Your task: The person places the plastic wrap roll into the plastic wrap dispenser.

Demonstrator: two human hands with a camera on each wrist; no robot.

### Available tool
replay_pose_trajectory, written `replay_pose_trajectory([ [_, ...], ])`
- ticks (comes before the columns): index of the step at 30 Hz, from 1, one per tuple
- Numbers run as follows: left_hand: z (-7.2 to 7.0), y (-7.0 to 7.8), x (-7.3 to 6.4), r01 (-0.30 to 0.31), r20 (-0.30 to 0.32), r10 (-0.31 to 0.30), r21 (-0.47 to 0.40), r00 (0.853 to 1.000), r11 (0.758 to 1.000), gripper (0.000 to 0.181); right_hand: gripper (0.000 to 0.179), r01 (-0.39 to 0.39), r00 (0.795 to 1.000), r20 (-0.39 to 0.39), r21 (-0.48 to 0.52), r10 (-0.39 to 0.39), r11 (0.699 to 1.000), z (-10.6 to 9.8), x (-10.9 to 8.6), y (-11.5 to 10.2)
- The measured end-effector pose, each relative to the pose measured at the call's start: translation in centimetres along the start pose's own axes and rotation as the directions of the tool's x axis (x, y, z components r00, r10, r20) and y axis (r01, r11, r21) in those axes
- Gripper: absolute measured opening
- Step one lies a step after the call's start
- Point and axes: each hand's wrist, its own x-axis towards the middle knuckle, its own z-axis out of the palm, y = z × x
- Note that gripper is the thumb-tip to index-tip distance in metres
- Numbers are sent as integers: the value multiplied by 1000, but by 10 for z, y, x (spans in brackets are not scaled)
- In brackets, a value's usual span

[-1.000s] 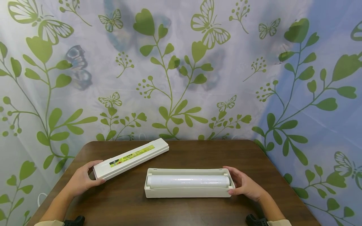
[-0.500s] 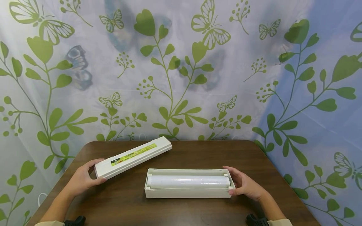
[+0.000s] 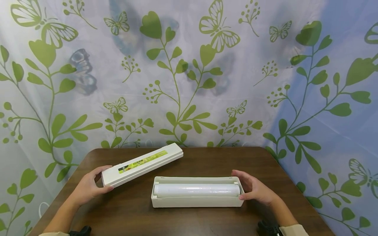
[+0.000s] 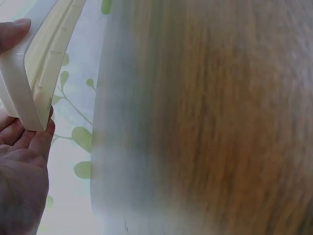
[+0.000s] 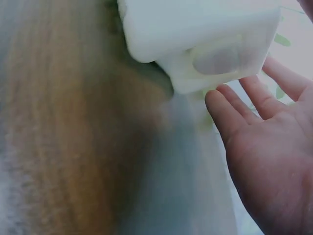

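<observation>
My left hand [image 3: 88,186] grips the near left end of a long white lid [image 3: 143,164] with a yellow-green label, thumb on one side and fingers on the other. The lid slants up toward the back right, and its hollow underside [image 4: 51,54] shows in the left wrist view. An uncovered white cling film box [image 3: 196,201] rests on the table with a roll of cling film [image 3: 196,189] lying inside. At the box's right end is my right hand [image 3: 257,190], its thumb by the front corner and fingertips by the back corner. In the right wrist view, these fingers [image 5: 222,110] are extended.
Both things are over a brown wood-grain table [image 3: 212,160] with rounded back corners. A curtain [image 3: 183,82] printed with green leaves and butterflies hangs behind and beside it. Black wrist straps [image 3: 81,231] show at the bottom edge.
My left hand has carried the lid a little to the right, closer over the box. The right hand's fingers have lifted slightly at the box's back corner. The box stays put.
</observation>
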Motion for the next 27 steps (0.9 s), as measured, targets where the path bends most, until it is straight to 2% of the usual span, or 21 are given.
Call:
replay_pose_trajectory([
  [2, 1, 1, 0, -5, 2, 5, -5, 1000, 1000, 75, 94, 4, 1000, -15, -9, -4, 1000, 0, 2, -4],
  [9, 2, 4, 1, -24, 0, 24, -17, 1000, 1000, 75, 85, 122, 992, -30, -116, -126, 986, 0, 13, -22],
  [15, 1, 6, 1, -30, -1, 30, -23, 1000, 999, 76, 86, 140, 983, -76, -257, -165, 956, 4, 25, -39],
  [22, 1, 12, 3, -32, 14, 33, -26, 999, 999, 75, 86, 168, 976, -93, -239, -194, 956, 4, 33, -47],
  [27, 3, 20, 5, -55, 27, 56, -43, 998, 998, 74, 84, 204, 971, -76, -232, -227, 951, 7, 35, -52],
])
